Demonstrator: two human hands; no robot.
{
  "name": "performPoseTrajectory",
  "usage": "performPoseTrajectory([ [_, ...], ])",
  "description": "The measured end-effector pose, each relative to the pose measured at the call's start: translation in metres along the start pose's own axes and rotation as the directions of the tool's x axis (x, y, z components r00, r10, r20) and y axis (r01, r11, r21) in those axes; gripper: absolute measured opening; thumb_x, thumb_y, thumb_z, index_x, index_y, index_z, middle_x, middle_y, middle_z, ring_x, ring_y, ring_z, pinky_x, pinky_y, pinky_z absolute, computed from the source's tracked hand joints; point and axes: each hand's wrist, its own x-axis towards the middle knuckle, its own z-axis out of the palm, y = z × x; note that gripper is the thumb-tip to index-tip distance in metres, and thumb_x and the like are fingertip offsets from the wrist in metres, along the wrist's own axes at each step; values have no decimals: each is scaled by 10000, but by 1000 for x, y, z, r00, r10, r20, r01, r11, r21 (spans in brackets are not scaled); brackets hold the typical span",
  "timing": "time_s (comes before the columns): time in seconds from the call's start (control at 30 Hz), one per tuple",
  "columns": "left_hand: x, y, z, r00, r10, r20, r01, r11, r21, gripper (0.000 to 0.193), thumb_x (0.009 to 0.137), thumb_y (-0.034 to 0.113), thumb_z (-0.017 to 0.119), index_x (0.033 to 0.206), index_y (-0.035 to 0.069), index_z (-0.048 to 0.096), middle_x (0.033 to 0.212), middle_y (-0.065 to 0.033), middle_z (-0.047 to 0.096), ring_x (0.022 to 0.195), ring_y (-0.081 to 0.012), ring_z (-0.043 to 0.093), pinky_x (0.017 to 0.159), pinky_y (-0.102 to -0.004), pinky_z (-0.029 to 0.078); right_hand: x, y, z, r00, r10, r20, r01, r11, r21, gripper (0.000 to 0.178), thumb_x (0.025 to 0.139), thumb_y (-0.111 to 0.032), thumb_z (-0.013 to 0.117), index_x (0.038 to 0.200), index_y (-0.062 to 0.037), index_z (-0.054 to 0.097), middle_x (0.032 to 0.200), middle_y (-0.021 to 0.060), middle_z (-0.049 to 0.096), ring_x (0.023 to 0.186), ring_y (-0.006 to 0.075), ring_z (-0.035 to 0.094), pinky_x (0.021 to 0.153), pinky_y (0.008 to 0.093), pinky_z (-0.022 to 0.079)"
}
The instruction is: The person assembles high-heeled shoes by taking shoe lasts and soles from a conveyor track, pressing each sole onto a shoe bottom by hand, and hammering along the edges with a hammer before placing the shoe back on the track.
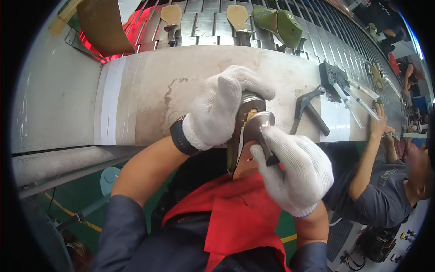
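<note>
My left hand (222, 102), in a white knitted glove, is closed around a shoe last (253, 104) standing near the bench's front edge. A shiny metal plate shows at the last's upturned end, with a yellowish patch beside it. Brown leather (246, 162), apparently a shoe upper, hangs from the last toward my red apron. My right hand (299, 170), also gloved, grips a cobbler's hammer (260, 124) by its head. The hammer's broad, rounded face is right at the last; whether they touch I cannot tell. Its handle is hidden by my hand.
Dark pincers (301, 106) lie right of the last. Beyond them are a black block (333, 77) and several syringe-like applicators (351, 102). Tan-soled shoe forms (171, 20) and a green last (278, 27) sit on the slatted conveyor (204, 27). A co-worker's hand (379, 120) reaches in at right.
</note>
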Motion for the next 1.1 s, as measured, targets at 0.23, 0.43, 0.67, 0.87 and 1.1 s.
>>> performPoseTrajectory([
  [0.23,1,12,-19,992,-89,94,64,969,239,1197,1016,845,-45,1145,-21,771,1143,-156,684,1033,-256,685,999,-387,530,8,-1,30,992,-28,-120,30,999,17,430,786,-42,963,1180,-6,794,967,134,792,786,277,765,709,361,616],
  [0.43,-2,11,-24,994,-69,88,48,972,231,1196,1026,836,-43,1131,-31,774,1140,-167,690,1039,-267,686,990,-393,534,12,-1,36,994,-20,-108,27,997,66,445,780,-20,957,1190,0,787,959,134,786,766,273,756,685,356,606],
  [0.67,-2,13,-27,996,-46,72,27,972,235,1109,1074,795,7,1113,-24,754,1091,-156,697,985,-229,688,935,-377,552,15,0,50,977,-82,-198,92,995,42,426,790,5,937,1186,3,781,934,138,773,719,270,730,647,350,589],
  [0.87,36,4,-37,983,-170,69,172,985,-27,467,1199,357,471,1151,-19,745,1038,-73,747,947,-126,684,876,-302,565,52,33,71,960,-64,-272,69,998,10,332,841,-20,910,1145,-23,776,990,140,791,784,252,747,707,344,596],
  [1.1,45,-12,-45,950,-266,164,274,961,-27,358,1167,315,594,1224,-3,750,1095,-36,747,1010,-91,686,928,-270,561,33,46,55,826,536,177,-551,699,455,226,952,-163,851,1068,6,754,891,52,763,723,91,690,641,257,554],
])
